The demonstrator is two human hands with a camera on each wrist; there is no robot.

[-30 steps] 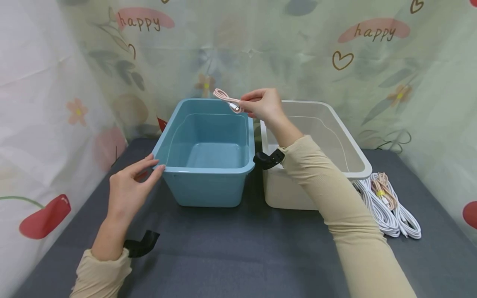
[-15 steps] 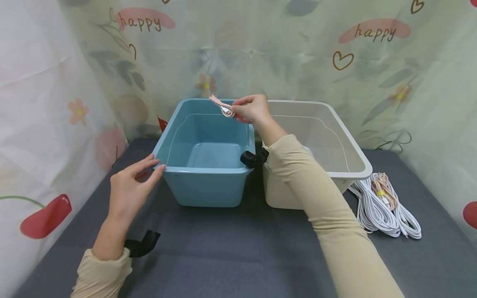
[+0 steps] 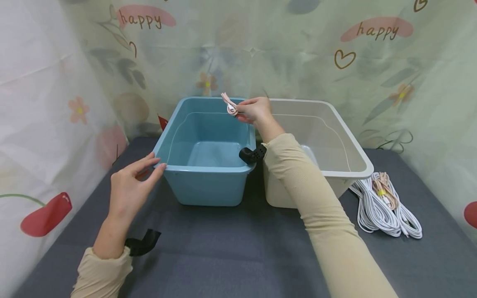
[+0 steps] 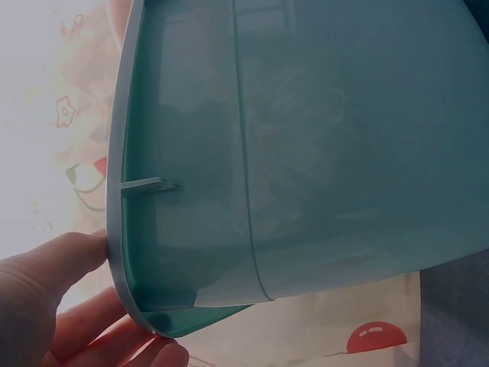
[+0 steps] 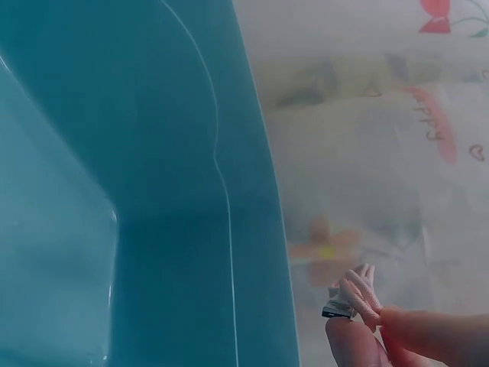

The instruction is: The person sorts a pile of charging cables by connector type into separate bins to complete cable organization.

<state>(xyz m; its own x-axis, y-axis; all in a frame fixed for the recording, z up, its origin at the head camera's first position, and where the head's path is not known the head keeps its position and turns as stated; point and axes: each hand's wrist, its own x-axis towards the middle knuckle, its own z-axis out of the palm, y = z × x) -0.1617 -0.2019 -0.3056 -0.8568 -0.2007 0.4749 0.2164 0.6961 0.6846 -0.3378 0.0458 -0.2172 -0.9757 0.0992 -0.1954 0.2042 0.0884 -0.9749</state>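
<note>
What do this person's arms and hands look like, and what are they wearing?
Both arms have long, plain beige sleeves with creases. A black strip sticks out near the end of each one. The hands are bare, with no gloves.

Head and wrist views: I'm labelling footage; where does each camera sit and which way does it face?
Head: worn on the head, facing forward and down at the blue tub and beige tub; left hand, right hand and sleeves show.
Left wrist: on that wrist, facing the blue tub's outer wall; left fingers at lower left.
Right wrist: on that wrist, facing into the blue tub and at the curtain beyond; right fingers at lower right.
Shared: head and right wrist both show the pink cable.
</note>
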